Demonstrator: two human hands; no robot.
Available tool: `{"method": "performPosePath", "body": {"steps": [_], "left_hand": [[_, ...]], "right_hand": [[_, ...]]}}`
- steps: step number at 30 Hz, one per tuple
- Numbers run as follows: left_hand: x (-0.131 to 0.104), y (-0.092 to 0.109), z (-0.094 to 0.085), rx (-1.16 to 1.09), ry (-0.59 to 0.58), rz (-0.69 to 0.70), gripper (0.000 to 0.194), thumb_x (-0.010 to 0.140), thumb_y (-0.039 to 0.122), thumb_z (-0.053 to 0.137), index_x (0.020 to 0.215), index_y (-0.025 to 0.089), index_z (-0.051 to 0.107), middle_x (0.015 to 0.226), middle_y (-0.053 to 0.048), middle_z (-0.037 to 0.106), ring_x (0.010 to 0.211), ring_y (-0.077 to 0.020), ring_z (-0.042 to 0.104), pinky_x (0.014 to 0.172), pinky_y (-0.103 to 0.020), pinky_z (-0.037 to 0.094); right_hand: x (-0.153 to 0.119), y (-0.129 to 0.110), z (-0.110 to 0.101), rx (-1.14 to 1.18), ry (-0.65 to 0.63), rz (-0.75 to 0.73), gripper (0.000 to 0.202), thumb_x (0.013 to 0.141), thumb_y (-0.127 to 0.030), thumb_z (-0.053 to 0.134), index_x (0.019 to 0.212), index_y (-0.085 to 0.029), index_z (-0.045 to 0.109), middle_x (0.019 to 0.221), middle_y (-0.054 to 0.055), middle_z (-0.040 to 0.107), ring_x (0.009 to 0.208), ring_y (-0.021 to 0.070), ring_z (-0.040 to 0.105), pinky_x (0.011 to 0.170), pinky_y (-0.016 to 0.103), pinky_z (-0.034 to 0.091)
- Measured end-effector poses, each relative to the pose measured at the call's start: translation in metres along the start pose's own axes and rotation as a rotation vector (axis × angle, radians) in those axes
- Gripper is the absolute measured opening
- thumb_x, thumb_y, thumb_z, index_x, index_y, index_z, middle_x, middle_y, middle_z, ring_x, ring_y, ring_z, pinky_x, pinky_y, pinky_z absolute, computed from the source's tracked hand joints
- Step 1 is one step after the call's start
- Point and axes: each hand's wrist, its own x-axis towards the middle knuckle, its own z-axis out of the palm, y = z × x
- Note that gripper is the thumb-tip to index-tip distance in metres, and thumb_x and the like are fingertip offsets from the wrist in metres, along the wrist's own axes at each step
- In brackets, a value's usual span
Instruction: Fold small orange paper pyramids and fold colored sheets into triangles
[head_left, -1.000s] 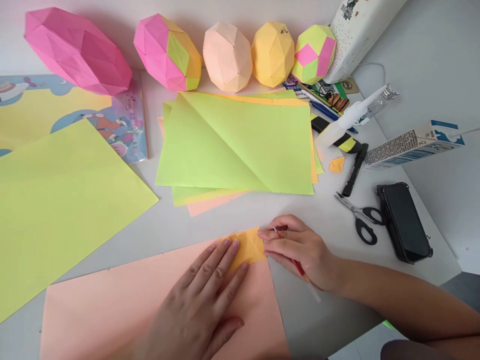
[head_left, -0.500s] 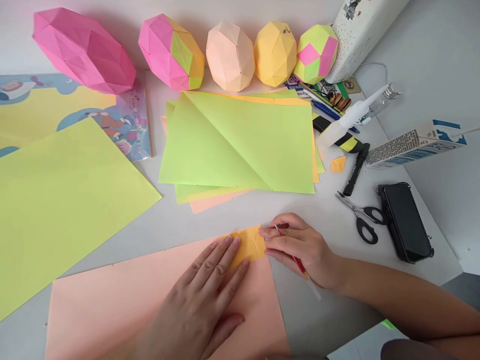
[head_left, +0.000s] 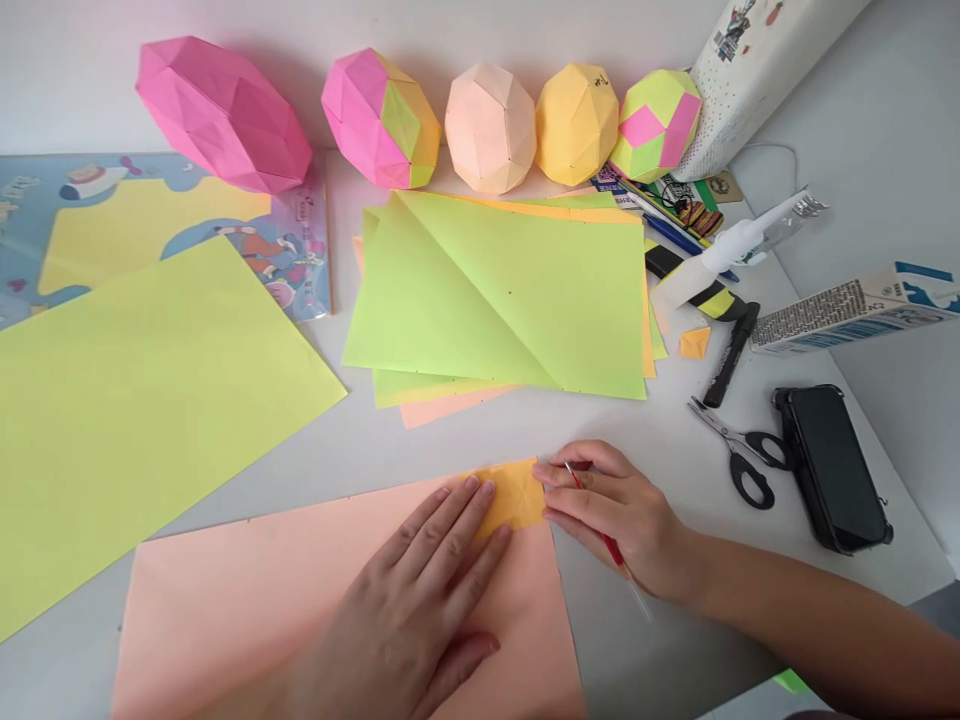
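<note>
My left hand (head_left: pixel 420 590) lies flat, fingers stretched out, across a large peach sheet of paper (head_left: pixel 247 610). Its fingertips press on a small orange piece of paper (head_left: pixel 514 495), partly covered by them, at the sheet's upper right corner. At that piece's right edge, the fingertips of my right hand (head_left: pixel 615 510) touch the paper. A slim red pen-like tool (head_left: pixel 611 548) with a thin metal tip and a clear end is tucked between the right hand's fingers, slanting down to the right.
Green, yellow and peach sheets (head_left: pixel 502 290) are stacked behind my hands. Several faceted paper shapes (head_left: pixel 491 128) line the wall. Scissors (head_left: pixel 739 450), a black marker (head_left: pixel 731 355), a phone (head_left: pixel 838 465), a white bottle (head_left: pixel 697 270) and a carton (head_left: pixel 847 310) stand or lie on the right.
The view has shifted, so everything sits further right and slightly lower in the picture. Both hands keep nearly the same pose on the orange paper.
</note>
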Motion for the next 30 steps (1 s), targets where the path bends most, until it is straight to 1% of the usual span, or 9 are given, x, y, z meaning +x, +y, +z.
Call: {"method": "performPosePath", "body": {"steps": [3,6,9,13,16,20,25,27,30], "left_hand": [[0.0001,0.0001,0.0011,0.008,0.012,0.006,0.063,0.088,0.044,0.055,0.141,0.013,0.041,0.154,-0.020,0.027,0.142,-0.0377,0.024,0.114,-0.050,0.026],[-0.0003,0.0002,0.0021,0.015,0.033,0.009,0.062,0.088,0.044,0.055,0.140,0.012,0.043,0.152,-0.020,0.031,0.142,-0.0382,0.024,0.114,-0.051,0.026],[-0.0001,0.0001,0.0018,0.015,0.051,0.016,0.063,0.088,0.046,0.055,0.139,0.011,0.044,0.151,-0.021,0.032,0.142,-0.0387,0.023,0.114,-0.051,0.024],[0.0010,-0.0001,-0.0004,0.021,0.066,0.014,0.063,0.088,0.047,0.054,0.139,0.011,0.045,0.149,-0.020,0.035,0.141,-0.0376,0.024,0.113,-0.051,0.026],[0.0012,0.0001,-0.0012,0.025,0.061,0.006,0.064,0.088,0.048,0.054,0.139,0.012,0.044,0.149,-0.019,0.036,0.141,-0.0374,0.025,0.113,-0.050,0.027],[0.0006,0.0005,0.0001,0.026,0.054,-0.008,0.063,0.088,0.049,0.053,0.140,0.014,0.044,0.150,-0.018,0.035,0.141,-0.0361,0.025,0.114,-0.048,0.025],[-0.0005,0.0006,0.0012,0.027,0.047,-0.017,0.063,0.089,0.052,0.051,0.140,0.016,0.044,0.151,-0.016,0.035,0.142,-0.0351,0.022,0.115,-0.048,0.021],[-0.0006,0.0007,0.0001,0.025,0.042,-0.016,0.064,0.089,0.053,0.051,0.140,0.016,0.044,0.151,-0.016,0.035,0.143,-0.0354,0.021,0.115,-0.048,0.020],[-0.0002,0.0010,-0.0021,0.013,0.032,-0.009,0.069,0.088,0.057,0.048,0.142,0.014,0.042,0.152,-0.017,0.033,0.143,-0.0364,0.018,0.113,-0.049,0.022]], "right_hand": [[-0.0001,0.0005,-0.0002,0.105,0.001,0.020,0.014,0.090,-0.008,0.057,0.096,-0.019,0.063,0.095,0.007,0.070,0.096,0.0180,0.063,0.084,0.033,0.059],[0.0017,0.0005,-0.0006,0.159,0.010,0.014,0.017,0.089,-0.006,0.058,0.100,-0.019,0.061,0.095,0.007,0.070,0.094,0.0186,0.062,0.083,0.034,0.059],[0.0035,0.0000,-0.0017,0.196,0.020,0.018,0.022,0.087,-0.004,0.059,0.104,-0.018,0.060,0.094,0.008,0.070,0.094,0.0197,0.062,0.082,0.036,0.059],[0.0043,-0.0001,-0.0039,0.190,0.012,0.015,0.029,0.086,-0.002,0.059,0.111,-0.017,0.059,0.091,0.007,0.071,0.098,0.0212,0.062,0.080,0.036,0.058],[0.0045,0.0005,-0.0046,0.191,0.003,0.017,0.030,0.085,-0.002,0.059,0.111,-0.017,0.059,0.093,0.007,0.071,0.098,0.0213,0.061,0.079,0.035,0.058],[0.0049,0.0006,-0.0043,0.190,-0.010,0.019,0.031,0.084,0.000,0.060,0.110,-0.018,0.059,0.100,0.009,0.070,0.096,0.0213,0.060,0.078,0.036,0.058],[0.0044,0.0007,-0.0038,0.193,-0.014,0.015,0.033,0.084,0.001,0.060,0.110,-0.019,0.058,0.101,0.009,0.070,0.095,0.0214,0.059,0.075,0.035,0.057],[0.0036,0.0017,-0.0037,0.195,-0.020,0.015,0.034,0.084,0.001,0.060,0.111,-0.019,0.058,0.103,0.009,0.070,0.097,0.0215,0.058,0.076,0.036,0.057],[0.0017,0.0035,-0.0037,0.201,-0.030,0.020,0.034,0.083,0.001,0.061,0.112,-0.017,0.057,0.105,0.011,0.069,0.101,0.0223,0.057,0.081,0.038,0.056]]}}
